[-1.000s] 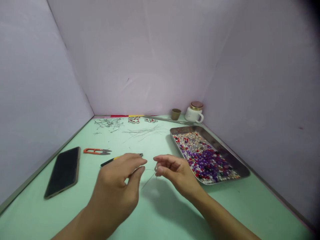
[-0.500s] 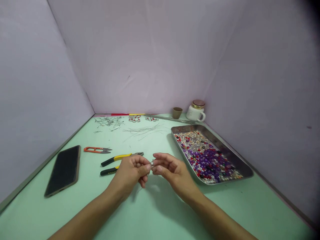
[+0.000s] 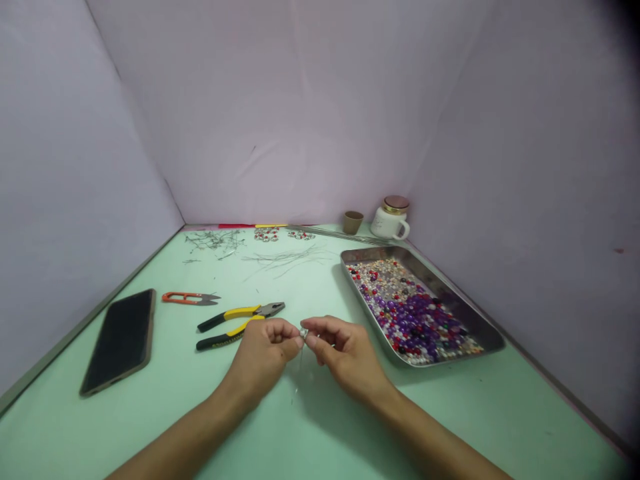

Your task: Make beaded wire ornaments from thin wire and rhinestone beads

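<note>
A small white bead piece (image 3: 303, 333) with thin wire sits between my two hands, above the front middle of the green table. My left hand (image 3: 273, 343) pinches it from the left between thumb and forefinger. From the right, the thumb and forefinger of my right hand (image 3: 345, 347) close on the same piece. A thin wire (image 3: 301, 360) hangs down below the fingertips. Just behind my left hand lie combination pliers (image 3: 245, 320) with yellow and black handles, jaws to the right. The exact shape of the piece is partly hidden by my fingers.
To the right, a metal tray (image 3: 450, 283) holds many mixed beads. Orange thread snips (image 3: 190, 298) and a phone (image 3: 120, 341) lie left. Farther back are loose wires (image 3: 285, 259), a wire heap (image 3: 215, 241), red-and-white beaded pieces (image 3: 267, 234), a brown cup (image 3: 353, 223) and a lidded mug (image 3: 390, 222).
My right fingers have closed in on the bead piece from a looser, more spread pose. My left hand's lower fingers have curled in. The view has shifted slightly.
</note>
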